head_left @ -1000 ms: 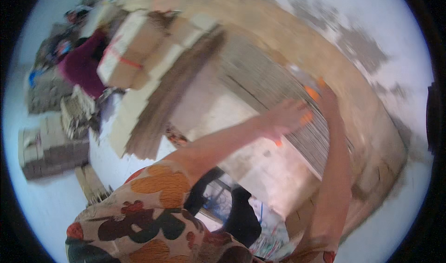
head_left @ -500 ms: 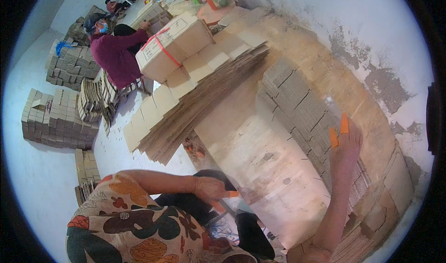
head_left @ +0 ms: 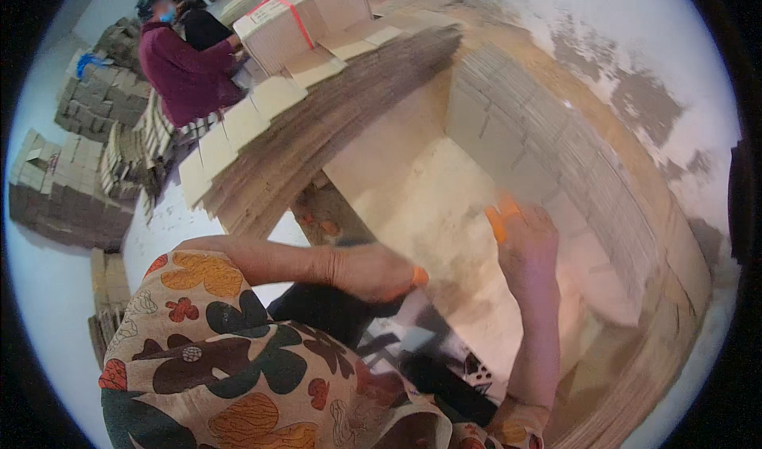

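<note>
My left hand (head_left: pixel 371 273) is at the near left edge of a pale, worn board (head_left: pixel 429 203), back upward. Orange covers sit on its fingertips. Blur hides whether it holds anything. My right hand (head_left: pixel 528 239) reaches over the board, with orange-covered fingers stretched out and apart. I see nothing in its grip. Beyond it, along the board's right side, runs a bank of slotted grey-brown cardboard pieces (head_left: pixel 556 155), somewhat smeared. A long fanned stack of cardboard sheets (head_left: pixel 333 124) lies across the board's far left end.
A cardboard box (head_left: pixel 305 24) with a red strap rests on the fanned stack. A co-worker (head_left: pixel 182 64) in a maroon top sits beyond it. Bundled cardboard piles (head_left: pixel 67 183) stand at left. A stained, peeling wall (head_left: pixel 643 104) rises at right.
My right hand has moved left, off the slotted cardboard and over the board. My left hand has moved up and slightly right. The whole view has shifted.
</note>
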Motion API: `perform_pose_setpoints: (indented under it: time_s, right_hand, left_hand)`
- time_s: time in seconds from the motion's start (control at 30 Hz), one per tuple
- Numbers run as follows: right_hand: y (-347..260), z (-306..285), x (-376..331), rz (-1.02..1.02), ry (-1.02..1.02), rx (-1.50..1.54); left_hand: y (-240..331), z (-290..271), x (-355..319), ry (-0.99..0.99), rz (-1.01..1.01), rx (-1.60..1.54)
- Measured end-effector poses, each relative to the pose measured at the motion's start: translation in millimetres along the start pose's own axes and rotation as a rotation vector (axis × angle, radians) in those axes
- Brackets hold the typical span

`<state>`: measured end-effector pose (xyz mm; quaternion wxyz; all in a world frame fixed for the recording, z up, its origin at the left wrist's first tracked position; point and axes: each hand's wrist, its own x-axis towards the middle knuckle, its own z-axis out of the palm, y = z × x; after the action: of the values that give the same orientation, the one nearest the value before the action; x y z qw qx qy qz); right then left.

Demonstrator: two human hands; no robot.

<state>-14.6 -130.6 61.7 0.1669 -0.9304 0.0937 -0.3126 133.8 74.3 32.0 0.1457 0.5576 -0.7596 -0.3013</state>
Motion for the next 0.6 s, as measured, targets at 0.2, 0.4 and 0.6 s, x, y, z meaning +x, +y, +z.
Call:
perform_pose_setpoints:
  time_s: [0.2, 0.4, 0.6]
  right_hand:
    - [-96.0, -35.5, -117.1, 0.199, 0.103, -0.256]
    - [-153.9, -145.0, -300.4, 0.722, 0.205, -0.837]
    - [-219.5, -185.7, -358.2, 1.069, 0.396, -1.024]
  left_hand:
    - [1.9, 26.0, -12.2, 0.408, 0.184, 0.230]
    - [5.3, 38.4, 1.5, 0.516, 0.065, 0.075]
    - [1.4, 44.1, -3.4, 0.490, 0.109, 0.135]
